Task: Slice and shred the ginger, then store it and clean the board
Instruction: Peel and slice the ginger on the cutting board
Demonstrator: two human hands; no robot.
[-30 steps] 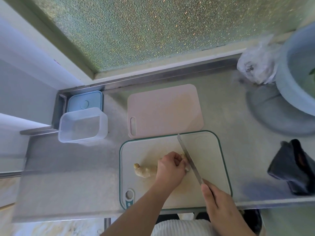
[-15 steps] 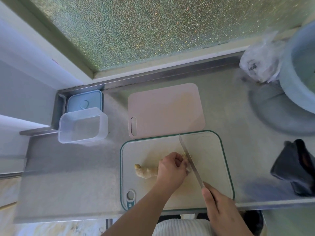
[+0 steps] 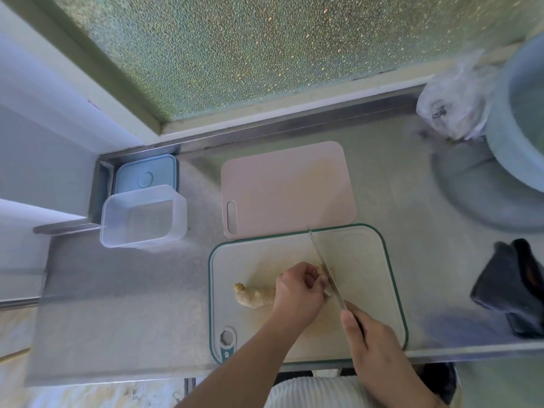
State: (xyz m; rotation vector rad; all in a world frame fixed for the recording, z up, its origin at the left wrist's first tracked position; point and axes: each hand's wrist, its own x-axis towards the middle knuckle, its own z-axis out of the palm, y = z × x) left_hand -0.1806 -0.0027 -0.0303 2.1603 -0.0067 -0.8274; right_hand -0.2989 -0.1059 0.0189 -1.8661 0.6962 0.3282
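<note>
The ginger [image 3: 255,296] lies on the white cutting board [image 3: 368,275], its long axis running left to right, knobby tip pointing left, away from the hands. The left hand [image 3: 300,293] curls over its right end, fingers pressing it down. Just right of those fingers the knife [image 3: 325,267] crosses the ginger, tip pointing away from the person; the right hand [image 3: 374,346] is wrapped around its handle. Compared with a second ago, the blade sits slightly further left along the ginger. Beyond the hands a pink board [image 3: 288,187] lies on the desk [image 3: 132,304]; far left of them stand a clear container [image 3: 144,216] and its blue lid [image 3: 145,172].
</note>
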